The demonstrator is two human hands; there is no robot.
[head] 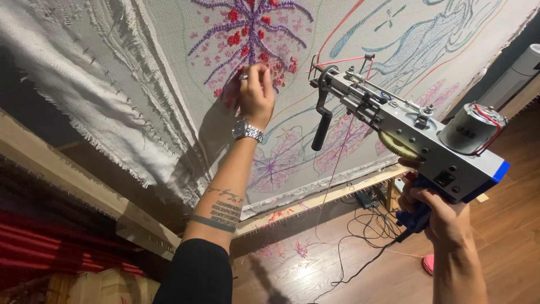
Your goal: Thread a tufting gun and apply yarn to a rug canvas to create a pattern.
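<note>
**A:** What's in your right hand?

**B:** My right hand (436,211) is wrapped tight round the blue grip of the tufting gun (405,132). All my fingers are curled shut on the handle, low at the right of my view, and the gun slants up and to the left from there.

**A:** Describe the gun.

**B:** A long silver-grey metal body with bolts and rods along the top, a blue edge at the back, and a round grey motor with red wires at the rear. There's a yellowish gear on the underside and a black front handle hanging down near the nose. The needle end sits just off the cloth (140,84); I can't tell if it touches. Pink-red yarn (343,152) runs through the guide at the front and trails down toward the floor (506,214).

**A:** And the left hand?

**B:** My left hand (253,90) is up against the stretched white cloth, fingers bunched loosely together with the tips pressed at the red and purple tufted pattern (247,28). I can't tell whether they pinch anything. There's a ring on one finger and a metal watch (247,131) at the wrist.

**A:** What's around it?

**B:** The cloth is pinned to a wooden frame (332,194), with blue and pink outlines drawn beside the tufted part. Black cables (360,236) lie on the wood floor below.
</note>
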